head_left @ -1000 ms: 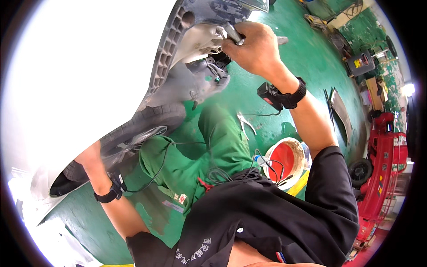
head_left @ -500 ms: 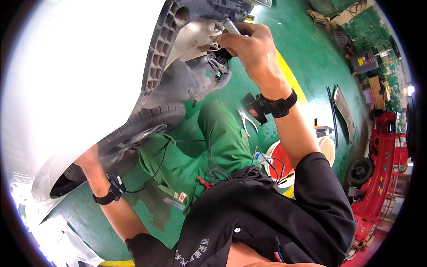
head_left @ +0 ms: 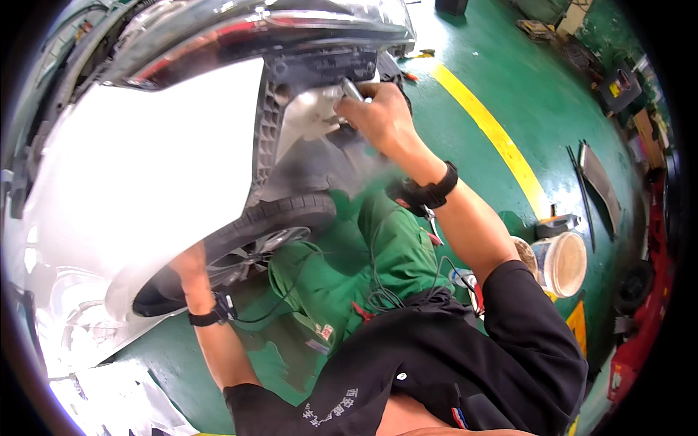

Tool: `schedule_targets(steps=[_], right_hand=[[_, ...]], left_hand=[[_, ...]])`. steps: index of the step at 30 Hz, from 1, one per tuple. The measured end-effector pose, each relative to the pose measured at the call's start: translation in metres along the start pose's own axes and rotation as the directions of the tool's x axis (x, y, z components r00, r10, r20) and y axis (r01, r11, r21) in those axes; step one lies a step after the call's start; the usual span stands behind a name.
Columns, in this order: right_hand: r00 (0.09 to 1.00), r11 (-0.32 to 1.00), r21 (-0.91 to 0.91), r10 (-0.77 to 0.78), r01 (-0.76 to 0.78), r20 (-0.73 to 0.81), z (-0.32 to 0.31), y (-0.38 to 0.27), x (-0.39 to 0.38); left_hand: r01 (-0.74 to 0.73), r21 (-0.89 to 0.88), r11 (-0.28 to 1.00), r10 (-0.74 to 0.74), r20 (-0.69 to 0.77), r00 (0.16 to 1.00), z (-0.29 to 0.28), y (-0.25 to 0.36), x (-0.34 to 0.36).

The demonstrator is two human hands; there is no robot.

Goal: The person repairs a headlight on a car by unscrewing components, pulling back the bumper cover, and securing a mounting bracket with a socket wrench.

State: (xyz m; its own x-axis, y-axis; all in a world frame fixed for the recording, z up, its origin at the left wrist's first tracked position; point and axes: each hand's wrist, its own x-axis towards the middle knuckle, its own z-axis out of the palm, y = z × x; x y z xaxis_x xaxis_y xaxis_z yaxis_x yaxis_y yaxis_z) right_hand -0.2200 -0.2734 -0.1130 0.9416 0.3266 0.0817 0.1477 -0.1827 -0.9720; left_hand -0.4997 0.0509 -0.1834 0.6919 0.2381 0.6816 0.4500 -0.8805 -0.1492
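Note:
My right hand (head_left: 379, 120) is closed around a short silver metal tool (head_left: 352, 90), whose far end sticks out past the thumb. Its exact kind is unclear. That hand is at the open front corner of a white car, just under the ribbed black bracket (head_left: 267, 138) and the headlight (head_left: 240, 47). My left hand (head_left: 189, 267) is at the wheel arch, between the white fender (head_left: 167, 160) and the tyre (head_left: 291, 212). Glare and the fender's edge hide its fingers. Both wrists wear black straps with small devices.
My green-trousered knees are close to the wheel, with black cables (head_left: 385, 298) across my lap. To the right are a white bucket (head_left: 571, 261), a yellow floor line (head_left: 494, 134) and a long dark panel (head_left: 600, 182). A red vehicle (head_left: 640, 312) stands farther right.
My view has shifted, so the headlight and more of the car's front now show. The right hand still holds the silver tool by the corner, and the left hand stays at the wheel arch.

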Motion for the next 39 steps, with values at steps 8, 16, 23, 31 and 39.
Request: schedule_targets(steps=[8, 16, 23, 31, 39], right_hand=[[0.971, 0.980, -0.178, -0.049, 0.092, 0.234, -0.034, 0.018, -0.042], [0.917, 0.932, -0.232, -0.187, 0.279, 0.351, -0.045, 0.046, -0.068], [0.864, 0.888, -0.348, -0.100, 0.301, 0.493, -0.061, 0.061, -0.085], [0.843, 0.881, -0.418, 0.042, 0.221, 0.536, -0.061, 0.070, -0.085], [0.789, 0.839, -0.435, 0.010, 0.328, 0.614, -0.065, 0.079, -0.089]], left_hand=[[0.023, -0.178, 0.984, 0.012, 0.196, 0.981, -0.121, 0.103, 0.010], [-0.146, -0.074, 0.986, 0.118, -0.294, 0.949, -0.188, 0.084, 0.169], [-0.032, -0.266, 0.963, 0.044, 0.037, 0.998, -0.175, 0.015, 0.231], [0.117, -0.489, 0.864, 0.034, 0.288, 0.957, -0.194, 0.008, 0.247], [0.217, -0.568, 0.794, 0.008, 0.366, 0.930, -0.182, -0.010, 0.271]])
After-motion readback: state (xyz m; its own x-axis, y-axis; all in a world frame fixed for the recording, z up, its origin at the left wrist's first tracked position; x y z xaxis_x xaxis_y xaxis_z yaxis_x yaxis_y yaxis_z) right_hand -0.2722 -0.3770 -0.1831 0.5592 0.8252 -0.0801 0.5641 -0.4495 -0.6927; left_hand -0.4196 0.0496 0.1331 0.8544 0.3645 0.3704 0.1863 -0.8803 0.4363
